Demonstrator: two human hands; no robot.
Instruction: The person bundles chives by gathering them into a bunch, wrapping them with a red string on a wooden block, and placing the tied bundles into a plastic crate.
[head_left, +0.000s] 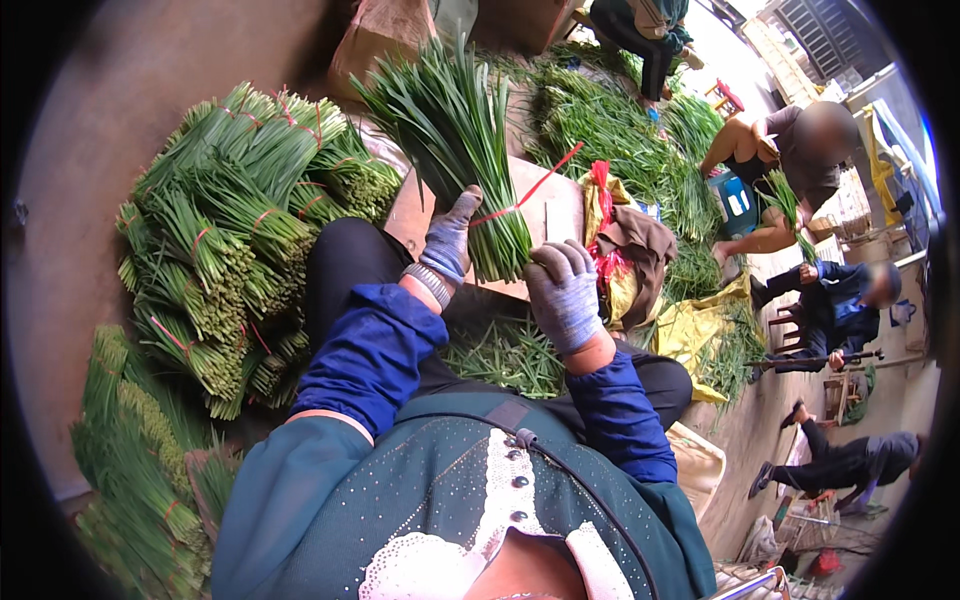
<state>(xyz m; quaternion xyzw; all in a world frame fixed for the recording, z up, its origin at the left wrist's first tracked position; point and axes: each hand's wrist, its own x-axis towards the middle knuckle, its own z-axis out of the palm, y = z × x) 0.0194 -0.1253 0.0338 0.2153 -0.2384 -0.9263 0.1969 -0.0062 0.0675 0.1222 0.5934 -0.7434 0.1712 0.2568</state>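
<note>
A bundle of green garlic chives [455, 150] stands tilted over a low board [548, 195] in front of me, leaves pointing away and cut stems toward me. A red tie [497, 213] circles its stems, with a loose tail sticking out to the right. My left hand [452, 238], in a dirty knit glove, is closed around the left side of the bundle. My right hand [563, 297], gloved likewise, has its fingers curled in at the lower right of the stem ends. What those fingers pinch, if anything, is hidden.
Tied chive bundles [215, 240] are piled at my left, with more [140, 450] nearer. Loose chives [610, 120] cover the floor ahead. Red ties and a brown cloth [640, 245] lie right of the board, near a yellow sack [695, 335]. Several people are at the right and far side.
</note>
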